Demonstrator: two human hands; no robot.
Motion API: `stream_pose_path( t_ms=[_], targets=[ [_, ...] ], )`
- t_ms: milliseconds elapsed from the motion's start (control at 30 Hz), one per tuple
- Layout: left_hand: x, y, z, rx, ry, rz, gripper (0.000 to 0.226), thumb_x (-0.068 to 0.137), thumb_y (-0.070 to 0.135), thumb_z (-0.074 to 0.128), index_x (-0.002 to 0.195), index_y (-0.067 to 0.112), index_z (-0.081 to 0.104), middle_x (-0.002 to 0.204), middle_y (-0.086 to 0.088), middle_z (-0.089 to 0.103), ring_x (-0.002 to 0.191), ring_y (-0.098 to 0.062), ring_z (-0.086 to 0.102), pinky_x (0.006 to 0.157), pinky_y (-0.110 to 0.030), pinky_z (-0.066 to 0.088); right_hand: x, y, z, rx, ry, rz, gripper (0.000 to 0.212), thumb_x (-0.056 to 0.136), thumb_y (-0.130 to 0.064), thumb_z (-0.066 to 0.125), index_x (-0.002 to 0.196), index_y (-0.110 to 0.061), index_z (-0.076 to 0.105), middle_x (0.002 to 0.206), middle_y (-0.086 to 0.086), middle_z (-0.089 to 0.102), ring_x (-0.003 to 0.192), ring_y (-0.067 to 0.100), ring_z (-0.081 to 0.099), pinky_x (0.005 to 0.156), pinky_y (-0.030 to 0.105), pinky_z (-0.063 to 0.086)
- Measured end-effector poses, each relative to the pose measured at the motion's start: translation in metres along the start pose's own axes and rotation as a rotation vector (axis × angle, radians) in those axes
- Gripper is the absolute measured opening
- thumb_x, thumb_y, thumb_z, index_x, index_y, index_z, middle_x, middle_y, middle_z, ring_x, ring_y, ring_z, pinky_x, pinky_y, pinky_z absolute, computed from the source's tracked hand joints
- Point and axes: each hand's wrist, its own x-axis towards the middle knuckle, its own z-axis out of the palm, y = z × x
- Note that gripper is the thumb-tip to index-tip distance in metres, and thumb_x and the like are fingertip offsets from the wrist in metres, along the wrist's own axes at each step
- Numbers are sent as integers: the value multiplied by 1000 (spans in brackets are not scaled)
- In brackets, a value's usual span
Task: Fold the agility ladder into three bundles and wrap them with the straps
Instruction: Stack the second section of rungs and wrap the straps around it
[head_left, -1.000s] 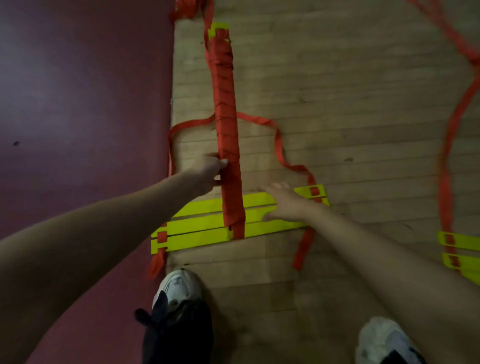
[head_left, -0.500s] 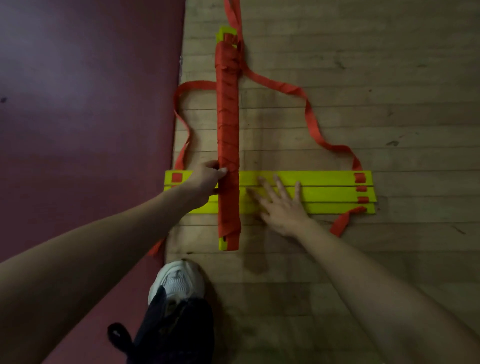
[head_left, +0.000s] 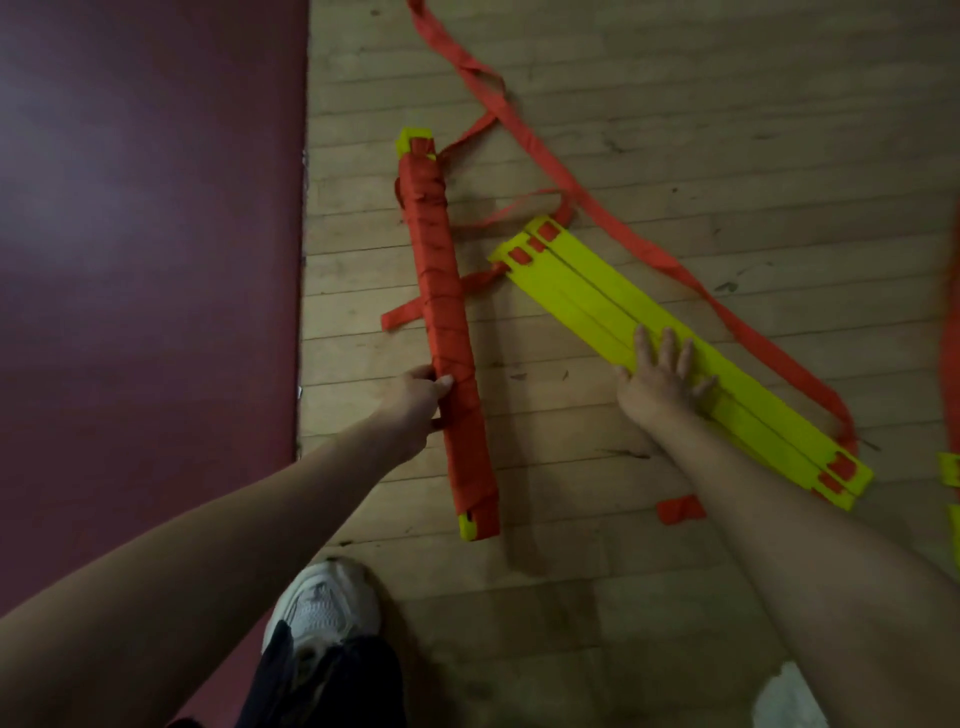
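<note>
I am gripping the wrapped bundle (head_left: 445, 322) with my left hand (head_left: 415, 400). The thumb is lying across its top face and the fingers are curling round its left edge, below the middle of its length. This bundle is lying on the wooden floor (head_left: 675, 104), near the edge of the maroon mat (head_left: 145, 234), with yellow rung ends showing at both tips.

My right hand (head_left: 662, 382) is pressing flat on the unwrapped rungs (head_left: 587, 291), fingers straight and slightly spread, holding nothing. These yellow rungs are lying side by side on a diagonal, to the right of the wrapped bundle and apart from it. There appear to be three, though the count is hard to read where they overlap.

A loose red strap (head_left: 540, 148) is running from the top edge of view, past the far end of the rungs, and curving round to their near end. My white shoe (head_left: 327, 608) is standing below the wrapped bundle.
</note>
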Motion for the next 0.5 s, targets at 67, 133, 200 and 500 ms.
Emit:
stream_pose_path(
  t_ms=[67,133,200,500],
  targets=[
    [2,1,0,-18,8,-22,16,101,7,42,104,13,56,96,-2,59,88,-15,56,67,-31,46,-9,-19,0,74,93,-116,64,99,-29,45,153,-11,15,161,14,6,148,30,-1,117,51,8],
    [4,0,-6,-27,21,-40,17,101,7,42,96,15,56,92,-1,59,82,-13,55,67,-30,46,-26,-54,7,278,64,-285,54,97,-20,50,145,-3,33,150,21,33,141,32,28,112,38,23],
    [6,-2,-17,-32,35,-40,17,101,6,43,96,16,57,93,-2,59,81,-12,55,68,-30,47,-48,-97,17,493,-117,-320,41,97,-17,51,136,-4,47,135,20,53,125,33,49,103,37,38],
    [17,-6,-107,-10,81,-16,20,101,5,42,109,13,58,88,-1,61,78,-10,55,69,-26,43,-102,-216,65,718,-406,-369,56,93,-11,58,146,-12,38,139,15,51,125,29,50,105,35,40]
  ],
)
